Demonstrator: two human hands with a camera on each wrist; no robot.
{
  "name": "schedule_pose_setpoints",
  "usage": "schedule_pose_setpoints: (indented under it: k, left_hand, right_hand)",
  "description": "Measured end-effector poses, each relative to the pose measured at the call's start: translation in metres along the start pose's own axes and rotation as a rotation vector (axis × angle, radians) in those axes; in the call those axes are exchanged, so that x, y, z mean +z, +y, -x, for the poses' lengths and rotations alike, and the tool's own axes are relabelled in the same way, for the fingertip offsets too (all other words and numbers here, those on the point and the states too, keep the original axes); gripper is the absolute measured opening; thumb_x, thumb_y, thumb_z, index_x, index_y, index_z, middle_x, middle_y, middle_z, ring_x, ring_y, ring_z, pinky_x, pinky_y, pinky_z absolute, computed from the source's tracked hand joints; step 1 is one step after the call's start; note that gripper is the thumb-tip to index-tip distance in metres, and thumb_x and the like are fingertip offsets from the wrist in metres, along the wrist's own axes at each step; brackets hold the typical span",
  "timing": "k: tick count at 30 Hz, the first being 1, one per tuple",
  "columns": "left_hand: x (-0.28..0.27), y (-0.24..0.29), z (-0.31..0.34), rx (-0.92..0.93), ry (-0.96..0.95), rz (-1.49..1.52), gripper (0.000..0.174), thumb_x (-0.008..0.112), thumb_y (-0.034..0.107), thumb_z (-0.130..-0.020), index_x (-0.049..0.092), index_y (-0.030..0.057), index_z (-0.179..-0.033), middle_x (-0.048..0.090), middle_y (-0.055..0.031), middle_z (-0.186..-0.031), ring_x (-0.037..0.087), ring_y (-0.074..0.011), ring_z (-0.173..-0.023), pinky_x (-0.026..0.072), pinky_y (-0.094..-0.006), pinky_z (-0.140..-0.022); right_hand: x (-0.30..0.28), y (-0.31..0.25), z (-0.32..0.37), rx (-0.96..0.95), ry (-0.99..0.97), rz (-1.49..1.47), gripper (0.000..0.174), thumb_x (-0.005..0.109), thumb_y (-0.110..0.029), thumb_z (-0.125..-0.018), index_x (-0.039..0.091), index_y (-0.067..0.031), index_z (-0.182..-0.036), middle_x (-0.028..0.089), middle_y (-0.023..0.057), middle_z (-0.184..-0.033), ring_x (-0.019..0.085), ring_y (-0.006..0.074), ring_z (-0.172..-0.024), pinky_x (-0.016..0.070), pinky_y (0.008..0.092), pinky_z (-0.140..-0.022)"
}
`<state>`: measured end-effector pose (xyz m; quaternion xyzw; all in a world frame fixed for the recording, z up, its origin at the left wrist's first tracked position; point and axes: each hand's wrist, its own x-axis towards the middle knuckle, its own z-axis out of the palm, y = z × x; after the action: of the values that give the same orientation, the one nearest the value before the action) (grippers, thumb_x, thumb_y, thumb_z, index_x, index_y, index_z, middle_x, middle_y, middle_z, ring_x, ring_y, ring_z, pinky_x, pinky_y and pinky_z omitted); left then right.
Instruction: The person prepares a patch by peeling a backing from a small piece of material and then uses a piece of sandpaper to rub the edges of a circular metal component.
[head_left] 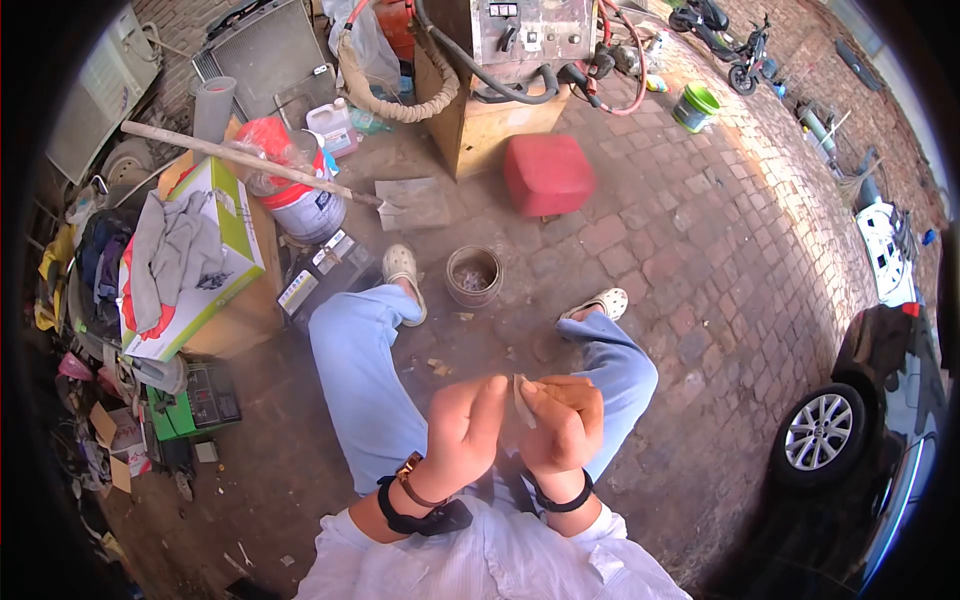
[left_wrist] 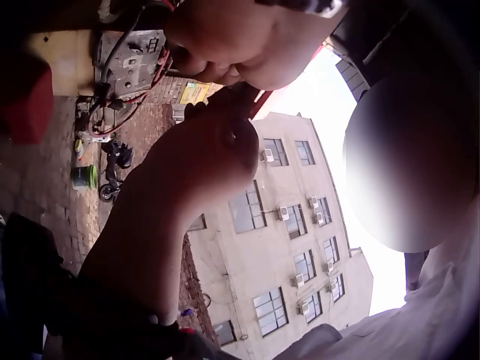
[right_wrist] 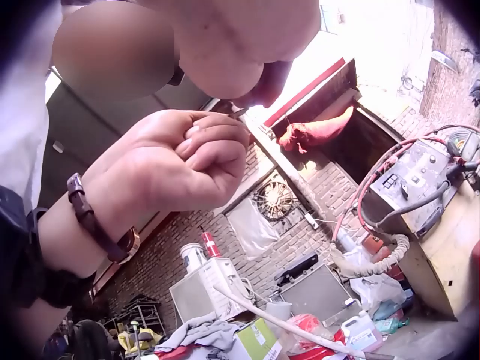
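Note:
Both hands are held close together over the lap. Between thumb and forefinger, the right hand [head_left: 562,420] pinches a thin, pale, see-through strip [head_left: 524,404]; its exact kind I cannot tell. Right beside it, the left hand [head_left: 466,425] has thumb and forefinger brought together, their tips at the strip's upper end. The right wrist view shows the left hand [right_wrist: 184,161] with its fingers curled into the palm and a thin edge at its fingertips. In the left wrist view the right hand [left_wrist: 206,161] is dark, and the strip is hidden.
A round metal pot [head_left: 473,276] stands on the brick floor between the feet. Ahead are a red stool-like block [head_left: 549,174] and a machine on a wooden cabinet [head_left: 470,130]. A shovel [head_left: 410,203], a battery [head_left: 327,272] and boxes lie left; a car [head_left: 885,400] stands right.

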<state>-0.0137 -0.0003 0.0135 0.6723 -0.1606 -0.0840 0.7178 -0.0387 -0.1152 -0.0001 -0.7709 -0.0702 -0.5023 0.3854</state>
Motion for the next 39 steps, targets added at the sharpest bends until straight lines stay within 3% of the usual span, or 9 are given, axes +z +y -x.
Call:
schedule_pose_setpoints:
  k: [3,6,11,17,27,31,33,35,39]
  left_hand:
    - [-0.003,0.001,-0.003,-0.091,0.05,0.136,0.037,0.045,0.014,-0.099,0.042,-0.0006,-0.065,0.04,-0.0054,-0.054,0.035,-0.0151,-0.049,0.0292,-0.0314,-0.047]
    - [-0.004,0.014,-0.01,0.119,-0.054,0.146,0.041,0.039,0.021,-0.103,0.037,0.0039,-0.065,0.033,0.003,-0.054,0.026,-0.0049,-0.046,0.0206,-0.0243,-0.042]
    - [-0.005,0.006,-0.012,-0.091,-0.014,0.251,0.042,0.039,0.022,-0.103,0.036,0.0062,-0.064,0.033,0.0029,-0.053,0.027,-0.0049,-0.045,0.0219,-0.0245,-0.041]
    - [-0.003,0.012,-0.011,-0.172,0.018,0.336,0.041,0.042,0.019,-0.101,0.038,0.0049,-0.063,0.035,0.0052,-0.055,0.027,-0.0038,-0.05,0.0206,-0.026,-0.044]
    - [0.011,0.006,-0.006,0.181,0.009,-0.179,0.025,0.049,0.01,-0.095,0.048,-0.002,-0.073,0.043,-0.0134,-0.059,0.037,-0.0246,-0.05,0.033,-0.0335,-0.048]
    - [0.011,0.0,0.0,0.089,0.011,-0.067,0.028,0.049,0.011,-0.096,0.046,-0.0012,-0.071,0.04,-0.0111,-0.058,0.035,-0.02,-0.05,0.0309,-0.0326,-0.047]
    - [0.011,-0.001,0.002,-0.037,-0.023,0.069,0.033,0.047,0.014,-0.098,0.043,-0.0005,-0.069,0.037,-0.0048,-0.056,0.032,-0.0132,-0.051,0.0289,-0.0308,-0.047]
    - [0.01,0.005,-0.003,-0.09,-0.011,0.15,0.036,0.044,0.016,-0.1,0.041,0.0007,-0.067,0.036,0.0008,-0.057,0.031,-0.0078,-0.054,0.0276,-0.0287,-0.047]
    - [0.009,0.002,-0.007,-0.044,-0.033,0.153,0.042,0.04,0.023,-0.102,0.038,0.005,-0.064,0.036,0.0021,-0.053,0.029,-0.0047,-0.046,0.0224,-0.025,-0.042]
  right_hand:
    - [0.002,0.018,0.009,0.031,-0.143,0.16,0.035,0.069,0.011,-0.056,0.066,-0.0031,-0.088,0.059,0.0064,-0.075,0.06,0.0223,-0.067,0.0491,0.0314,-0.056]
    - [0.003,0.025,0.021,0.164,-0.071,0.172,0.028,0.069,0.013,-0.062,0.065,-0.003,-0.085,0.06,0.007,-0.076,0.058,0.022,-0.066,0.0466,0.0318,-0.057]
    - [-0.004,0.003,-0.006,0.126,0.121,0.048,0.027,0.072,0.011,-0.064,0.063,-0.0036,-0.084,0.059,0.0058,-0.075,0.059,0.0218,-0.066,0.0461,0.0307,-0.058]
    - [-0.002,-0.005,-0.012,0.029,0.03,0.002,0.029,0.071,0.012,-0.062,0.065,-0.0037,-0.086,0.059,0.0065,-0.077,0.062,0.0225,-0.068,0.0516,0.0311,-0.059]
    - [0.006,-0.012,-0.015,0.145,0.1,0.053,0.027,0.069,0.014,-0.063,0.064,-0.0021,-0.084,0.057,0.0072,-0.074,0.058,0.0215,-0.064,0.0479,0.0293,-0.056]
    - [0.006,-0.002,-0.003,0.179,0.154,-0.075,0.022,0.07,0.012,-0.068,0.061,-0.0024,-0.082,0.057,0.007,-0.074,0.057,0.0205,-0.064,0.0462,0.0279,-0.056]
    - [0.009,-0.011,0.003,0.475,0.39,-0.332,0.014,0.066,0.005,-0.082,0.054,-0.001,-0.087,0.055,0.0096,-0.084,0.057,0.0175,-0.069,0.0502,0.0298,-0.063]
    - [0.001,-0.01,0.0,0.554,0.389,-0.418,0.012,0.064,0.003,-0.084,0.053,-0.0003,-0.088,0.054,0.0104,-0.087,0.06,0.0192,-0.074,0.0516,0.0304,-0.069]
    - [0.004,-0.005,0.004,0.448,0.265,-0.327,0.013,0.064,0.004,-0.084,0.052,0.0001,-0.088,0.054,0.0111,-0.087,0.064,0.0235,-0.083,0.0515,0.0306,-0.073]
